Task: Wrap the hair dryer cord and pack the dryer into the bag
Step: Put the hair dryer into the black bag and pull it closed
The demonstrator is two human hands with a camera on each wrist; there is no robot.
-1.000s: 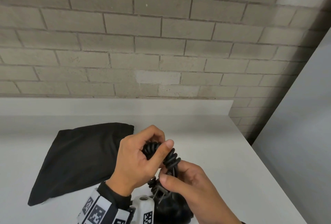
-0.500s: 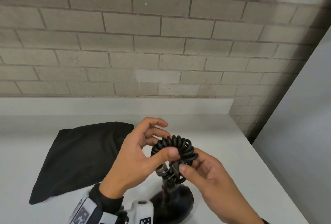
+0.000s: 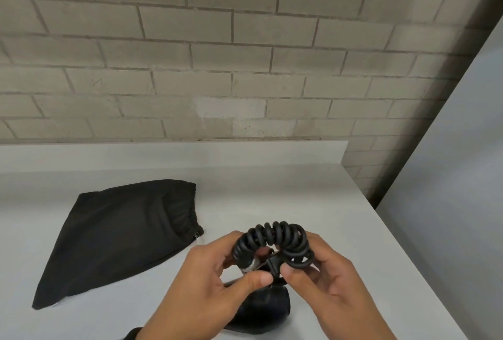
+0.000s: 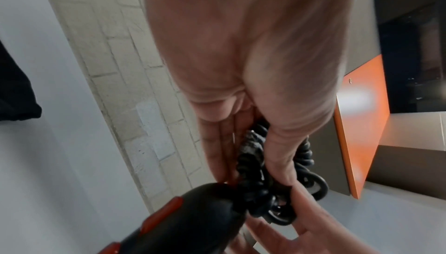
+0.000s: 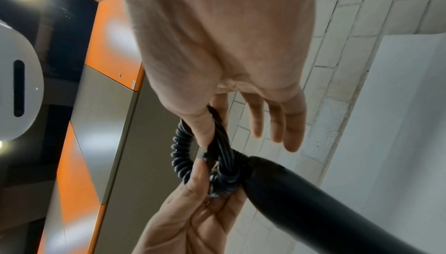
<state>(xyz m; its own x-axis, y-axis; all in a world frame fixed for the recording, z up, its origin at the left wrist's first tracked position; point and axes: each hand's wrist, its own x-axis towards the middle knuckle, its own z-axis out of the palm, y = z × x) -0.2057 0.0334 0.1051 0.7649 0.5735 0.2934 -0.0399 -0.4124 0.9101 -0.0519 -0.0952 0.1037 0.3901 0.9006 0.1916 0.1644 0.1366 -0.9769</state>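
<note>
A black coiled cord [image 3: 275, 239] is bent into a loop above the black hair dryer [image 3: 261, 309], which stands on the white counter [image 3: 245, 198]. My left hand [image 3: 239, 271] pinches the cord's near left end between thumb and fingers. On the other side my right hand [image 3: 302, 266] pinches the loop's right end. The left wrist view shows the cord [image 4: 255, 172] meeting the dryer's handle [image 4: 193, 216], which bears orange switches. In the right wrist view, thumb and forefinger pinch the cord [image 5: 217, 153] beside the dryer [image 5: 301, 197]. A black drawstring bag [image 3: 119, 236] lies flat to the left.
A brick wall [image 3: 217, 54] rises behind the counter's raised back ledge. The counter's right edge [image 3: 402, 252] runs diagonally, with a grey panel [image 3: 457, 203] beyond it. Orange and grey cabinet panels [image 5: 101, 86] show in the wrist views.
The bunched cord opened into a wider loop and both hands dropped lower over the dryer. My left hand shifted from wrapping over the coil to pinching its end.
</note>
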